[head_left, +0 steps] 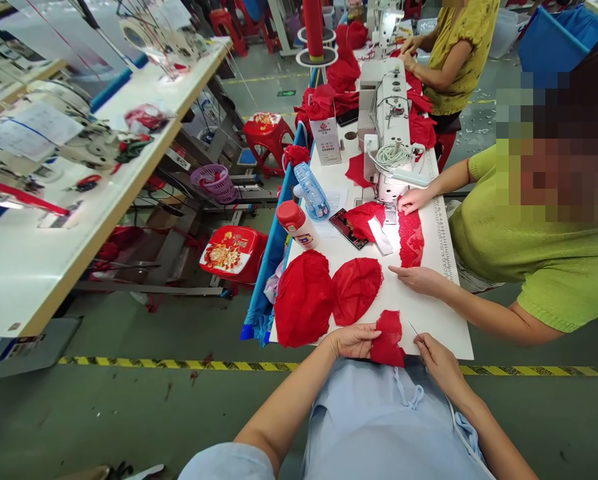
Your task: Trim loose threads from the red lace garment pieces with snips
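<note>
My left hand [353, 341] is closed on a small red lace piece [389, 339] at the near edge of the white sewing table [439, 320]. My right hand [436, 359] pinches a thin needle-like tool just right of that piece. Two stacks of red lace cups [303, 299] [356, 288] lie just beyond my left hand. A person in a green top sits at the right; one of their hands [419, 279] rests on the table, the other [413, 200] holds a red lace strip [410, 238] by the sewing machine [389, 127].
A red-capped white bottle [295, 223], a plastic water bottle [311, 190] and a phone [347, 228] lie on the table. Red stools [233, 253] stand in the aisle left. Another long table [53, 220] with machines runs along the left. A second person in yellow works farther back.
</note>
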`<state>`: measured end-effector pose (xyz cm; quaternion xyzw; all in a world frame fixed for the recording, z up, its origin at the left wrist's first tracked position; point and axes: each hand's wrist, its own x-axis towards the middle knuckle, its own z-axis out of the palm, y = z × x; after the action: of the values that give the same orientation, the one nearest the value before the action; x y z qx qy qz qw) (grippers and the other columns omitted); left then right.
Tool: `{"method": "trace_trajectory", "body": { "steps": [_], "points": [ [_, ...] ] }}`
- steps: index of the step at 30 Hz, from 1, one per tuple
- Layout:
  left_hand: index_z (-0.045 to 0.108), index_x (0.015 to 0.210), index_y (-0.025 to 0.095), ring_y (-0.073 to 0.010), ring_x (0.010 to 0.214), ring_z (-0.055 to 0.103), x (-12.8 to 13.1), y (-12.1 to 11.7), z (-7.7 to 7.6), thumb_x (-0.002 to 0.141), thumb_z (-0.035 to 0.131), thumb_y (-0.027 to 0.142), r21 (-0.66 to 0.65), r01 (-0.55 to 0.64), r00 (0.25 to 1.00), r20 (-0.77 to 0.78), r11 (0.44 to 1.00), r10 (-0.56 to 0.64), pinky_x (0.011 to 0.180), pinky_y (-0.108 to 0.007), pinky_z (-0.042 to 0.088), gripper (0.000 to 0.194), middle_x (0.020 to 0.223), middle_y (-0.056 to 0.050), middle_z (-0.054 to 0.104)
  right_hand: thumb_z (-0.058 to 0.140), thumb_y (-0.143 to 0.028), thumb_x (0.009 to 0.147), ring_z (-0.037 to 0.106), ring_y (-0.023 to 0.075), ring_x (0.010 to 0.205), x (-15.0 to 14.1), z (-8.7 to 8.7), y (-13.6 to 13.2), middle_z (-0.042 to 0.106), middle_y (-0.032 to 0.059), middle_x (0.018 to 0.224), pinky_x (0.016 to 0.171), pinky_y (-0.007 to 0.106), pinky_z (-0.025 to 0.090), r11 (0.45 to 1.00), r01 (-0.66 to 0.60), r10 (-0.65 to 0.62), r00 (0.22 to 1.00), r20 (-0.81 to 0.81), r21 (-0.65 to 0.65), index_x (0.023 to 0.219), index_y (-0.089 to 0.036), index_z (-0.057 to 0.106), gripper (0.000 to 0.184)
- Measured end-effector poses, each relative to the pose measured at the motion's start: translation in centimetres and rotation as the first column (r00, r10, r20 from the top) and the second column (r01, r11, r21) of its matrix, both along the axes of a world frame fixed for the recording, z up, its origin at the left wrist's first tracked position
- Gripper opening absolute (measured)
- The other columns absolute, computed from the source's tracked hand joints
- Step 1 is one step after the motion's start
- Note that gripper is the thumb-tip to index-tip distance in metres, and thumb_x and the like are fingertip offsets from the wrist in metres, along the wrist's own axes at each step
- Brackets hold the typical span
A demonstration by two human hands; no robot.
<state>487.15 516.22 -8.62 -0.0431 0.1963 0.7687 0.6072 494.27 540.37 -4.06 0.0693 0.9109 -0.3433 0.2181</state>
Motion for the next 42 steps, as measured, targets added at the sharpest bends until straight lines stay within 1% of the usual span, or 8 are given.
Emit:
{"method": "trace_trajectory", "body": {
  "steps": [16,23,26,31,34,38,40,42],
  "points": [
    [0.06,0.124,0.016,-0.0239,0.114,0.063,0.0,0.1,0.0,0.088,0.063,0.024,0.005,0.002,1.0,-0.001,1.0,-0.002,0.095,-0.035,0.045,0.037,0.123,-0.016,0.066,0.028,-0.047,0.093,0.059,0.0207,0.066,0.0,0.2,0.1,0.065,0.0021,0.073,0.061,0.029,0.041,0.999,-0.021,0.021,1.0,-0.014,0.028,0.085,-0.026,0.051,0.032],
    [0.061,0.123,0.017,-0.0247,0.116,0.062,0.1,0.1,0.0,0.087,0.064,0.024,-0.044,0.004,1.0,0.007,0.999,-0.003,0.097,-0.038,0.044,0.037,0.12,-0.015,0.068,0.027,-0.048,0.093,0.059,0.0217,0.066,0.0,0.3,0.0,0.063,0.002,0.07,0.062,0.03,0.04,0.999,-0.015,0.015,1.0,-0.002,0.029,0.086,-0.026,0.05,0.033],
    [0.062,0.122,0.016,-0.0241,0.115,0.063,0.1,0.1,0.1,0.087,0.064,0.023,-0.025,0.001,1.0,0.008,1.0,-0.001,0.096,-0.036,0.044,0.036,0.12,-0.015,0.068,0.027,-0.049,0.093,0.059,0.0216,0.066,0.0,0.2,-0.1,0.063,0.002,0.071,0.062,0.03,0.04,0.999,-0.016,0.016,1.0,-0.001,0.031,0.086,-0.026,0.05,0.033],
    [0.062,0.121,0.018,-0.0236,0.114,0.063,0.0,0.2,0.3,0.087,0.063,0.023,-0.046,0.009,1.0,0.009,0.999,-0.008,0.095,-0.036,0.045,0.035,0.12,-0.014,0.068,0.027,-0.049,0.094,0.061,0.0221,0.069,0.1,0.3,0.0,0.065,0.0031,0.074,0.063,0.032,0.044,0.998,-0.018,0.017,1.0,0.007,0.052,0.086,-0.026,0.053,0.036],
    [0.062,0.123,0.018,-0.0234,0.113,0.063,0.1,0.2,0.4,0.086,0.064,0.024,-0.061,0.017,1.0,0.012,0.998,-0.017,0.097,-0.037,0.044,0.037,0.121,-0.014,0.068,0.027,-0.051,0.094,0.065,0.0238,0.083,0.3,0.8,0.2,0.07,0.0061,0.096,0.073,0.035,0.049,0.999,-0.037,0.037,0.999,0.021,0.013,0.099,-0.027,0.06,0.041],
    [0.062,0.122,0.018,-0.0219,0.111,0.064,0.2,0.2,0.1,0.087,0.064,0.024,-0.02,0.019,1.0,0.01,1.0,-0.019,0.097,-0.036,0.042,0.035,0.121,-0.013,0.067,0.03,-0.052,0.094,0.063,0.0257,0.108,-0.2,2.3,-0.5,0.066,0.0085,0.123,0.09,0.038,0.049,0.994,-0.071,0.075,0.996,0.04,-0.087,0.121,-0.027,0.06,0.047],
    [0.063,0.119,0.018,-0.0203,0.105,0.065,0.4,0.1,-0.1,0.087,0.065,0.025,-0.011,0.012,1.0,0.019,1.0,-0.012,0.095,-0.035,0.042,0.033,0.115,-0.012,0.069,0.029,-0.048,0.095,0.061,0.0239,0.11,-1.4,3.5,-1.7,0.065,0.011,0.123,0.092,0.037,0.049,0.984,-0.058,0.059,0.998,0.006,-0.17,0.133,-0.023,0.052,0.051],
    [0.065,0.114,0.017,-0.0162,0.092,0.067,0.6,-0.1,-0.3,0.082,0.07,0.025,-0.033,0.016,0.999,0.031,0.999,-0.015,0.088,-0.031,0.043,0.033,0.104,-0.01,0.072,0.026,-0.043,0.097,0.064,0.0211,0.097,-3.1,4.8,-2.9,0.067,0.0114,0.111,0.084,0.034,0.051,0.97,-0.049,0.048,0.999,-0.011,-0.237,0.14,-0.018,0.043,0.053]
  ]
}}
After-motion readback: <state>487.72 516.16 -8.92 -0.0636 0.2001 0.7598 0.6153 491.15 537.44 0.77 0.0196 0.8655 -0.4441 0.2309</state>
